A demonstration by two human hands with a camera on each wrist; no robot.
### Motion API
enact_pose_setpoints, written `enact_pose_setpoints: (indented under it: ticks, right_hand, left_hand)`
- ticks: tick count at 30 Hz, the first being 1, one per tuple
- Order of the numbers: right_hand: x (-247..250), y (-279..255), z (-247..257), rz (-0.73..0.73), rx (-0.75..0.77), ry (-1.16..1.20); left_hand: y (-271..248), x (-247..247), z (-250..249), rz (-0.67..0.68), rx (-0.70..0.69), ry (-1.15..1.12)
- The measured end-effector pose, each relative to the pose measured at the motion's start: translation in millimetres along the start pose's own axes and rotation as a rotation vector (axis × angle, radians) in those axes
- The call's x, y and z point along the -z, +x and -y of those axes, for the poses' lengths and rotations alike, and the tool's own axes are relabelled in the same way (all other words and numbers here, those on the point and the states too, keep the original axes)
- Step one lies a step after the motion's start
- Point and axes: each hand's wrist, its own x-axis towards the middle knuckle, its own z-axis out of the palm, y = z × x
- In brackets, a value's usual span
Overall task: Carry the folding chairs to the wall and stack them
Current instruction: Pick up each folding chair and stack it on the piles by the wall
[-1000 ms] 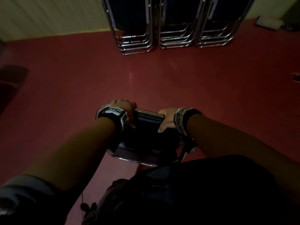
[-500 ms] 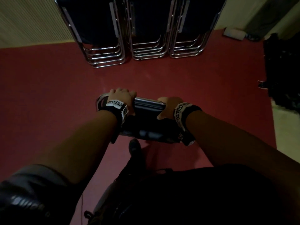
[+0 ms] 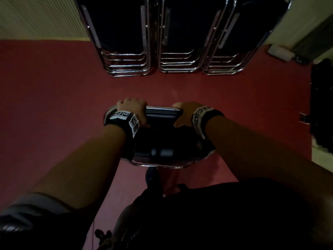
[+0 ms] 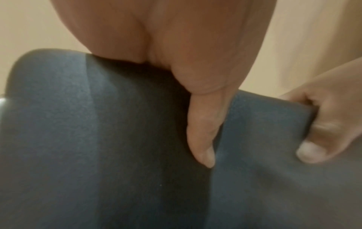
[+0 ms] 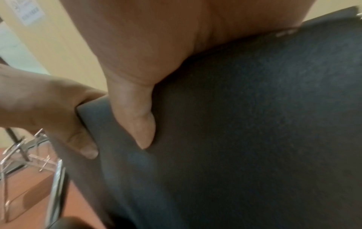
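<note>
From the head view, the person carries a folded chair (image 3: 163, 139) with dark padding and a chromed tube frame, held above the red floor (image 3: 54, 109) in front of the body. The left hand (image 3: 132, 111) wraps over the chair's top edge at its left end, knuckles up, fingers curled down the far side. The right hand (image 3: 183, 113) grips the same edge at its right end, its thumb lying on the near face. The top edge runs left to right between the two hands, and the chair hangs downward from the fingers, its lower chrome bar nearest the person's body. Beyond the fingers, well apart from the carried chair, three stacks of folded chairs (image 3: 180, 42) lean side by side against the pale wall (image 3: 36, 17), chrome feet on the floor.

In the left wrist view, the padding (image 4: 98, 139) looks dark blue-grey and finely textured. The left thumb (image 4: 203, 136) presses flat down the near face, and the other fingers are hidden behind the edge. To its right, the right hand (image 4: 331, 120) clamps the same edge.

In the right wrist view, the right thumb (image 5: 137, 117) presses into the padding (image 5: 245, 131), denting it. The left hand (image 5: 53, 108) pinches the far corner. Below those fingers chrome tubing (image 5: 56, 182) stands over the floor.
</note>
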Motion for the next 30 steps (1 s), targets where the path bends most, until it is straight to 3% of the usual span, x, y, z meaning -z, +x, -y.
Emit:
enact_pose_setpoints:
  ticks: [8,14,20,25,30]
  right_hand:
    - [43,77,34,0.073,0.045,0.0]
    - [61,120,22,0.103,0.081,0.02]
    - [101,182,-32,0.141,0.143,0.022]
    - [151,246,-93,0.336,0.195,0.208]
    - [228,278,-152,0.373,0.214,0.24]
  left_hand:
    - [48,22,45,0.064,0.113,-0.031]
    - [86,34,45,0.139,0.171,-0.026]
    - [153,55,7,0.183,0.237,-0.019]
    - [226,86,-41,0.274,0.338,-0.044]
    - [309,144,-97,0.3,0.275,0.031]
